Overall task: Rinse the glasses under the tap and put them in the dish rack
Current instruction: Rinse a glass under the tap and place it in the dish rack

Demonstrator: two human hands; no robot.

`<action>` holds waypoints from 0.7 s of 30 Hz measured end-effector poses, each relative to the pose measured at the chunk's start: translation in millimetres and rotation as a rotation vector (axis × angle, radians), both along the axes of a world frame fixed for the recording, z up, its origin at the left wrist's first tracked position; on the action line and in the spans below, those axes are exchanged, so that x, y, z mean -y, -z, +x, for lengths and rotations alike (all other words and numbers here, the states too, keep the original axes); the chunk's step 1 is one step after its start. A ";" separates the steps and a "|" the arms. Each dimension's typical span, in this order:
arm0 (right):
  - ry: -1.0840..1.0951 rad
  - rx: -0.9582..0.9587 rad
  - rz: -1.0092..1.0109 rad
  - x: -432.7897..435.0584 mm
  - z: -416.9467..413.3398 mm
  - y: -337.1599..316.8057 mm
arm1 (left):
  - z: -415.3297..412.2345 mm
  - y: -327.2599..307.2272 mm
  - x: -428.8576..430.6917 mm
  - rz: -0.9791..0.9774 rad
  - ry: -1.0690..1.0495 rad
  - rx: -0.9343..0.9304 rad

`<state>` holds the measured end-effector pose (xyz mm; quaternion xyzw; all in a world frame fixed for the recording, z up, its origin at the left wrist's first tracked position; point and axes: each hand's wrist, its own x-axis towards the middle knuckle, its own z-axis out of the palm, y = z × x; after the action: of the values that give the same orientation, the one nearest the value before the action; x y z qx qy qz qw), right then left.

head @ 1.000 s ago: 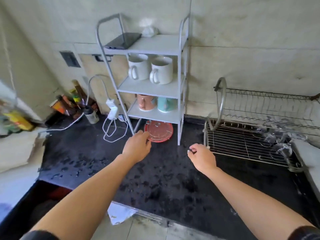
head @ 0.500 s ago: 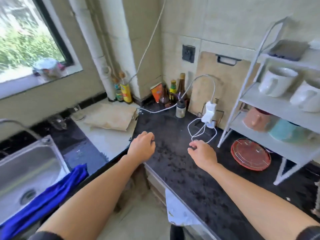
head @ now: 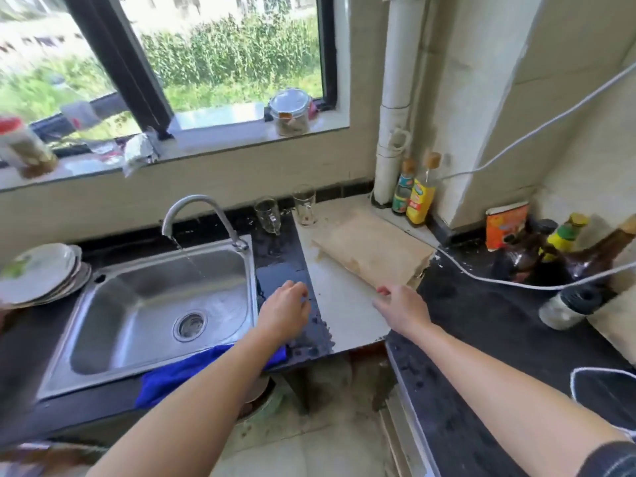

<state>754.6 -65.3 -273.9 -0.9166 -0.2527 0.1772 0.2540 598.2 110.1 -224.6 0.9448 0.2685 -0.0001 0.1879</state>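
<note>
Since the view swung from shelf to sink [head: 103, 321], left hand [head: 285, 309] and right hand [head: 402, 309] hover empty, fingers relaxed, glasses [head: 267, 215] standing at the worktop's [head: 481, 321] back edge.

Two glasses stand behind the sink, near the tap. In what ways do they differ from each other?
The left glass stands on the wet black counter, while the right glass stands on the pale slab. The left glass is nearer the tap; the right glass is nearer the brown paper bag. Both are clear and upright.
</note>
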 end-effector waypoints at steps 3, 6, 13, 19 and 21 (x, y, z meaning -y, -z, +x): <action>-0.064 -0.004 -0.012 -58.8 9.4 3.9 | -9.5 11.0 -45.5 -0.032 -0.081 0.000; -0.091 -0.021 -0.042 -116.5 13.6 9.8 | -14.7 23.4 -95.3 -0.052 -0.138 -0.001; -0.043 -0.104 -0.035 -243.6 31.7 19.8 | -11.1 48.7 -205.7 -0.119 -0.175 -0.018; 0.002 -0.154 -0.004 -328.5 59.4 23.5 | -15.6 71.7 -249.7 -0.196 -0.209 -0.025; 0.013 -0.150 0.008 -358.6 78.8 23.2 | -18.0 81.8 -258.7 -0.246 -0.237 -0.015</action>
<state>833.4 293.3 -297.1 -0.9014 -0.2276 0.2427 0.2771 580.2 368.8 -306.3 0.8764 0.3773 -0.0179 0.2988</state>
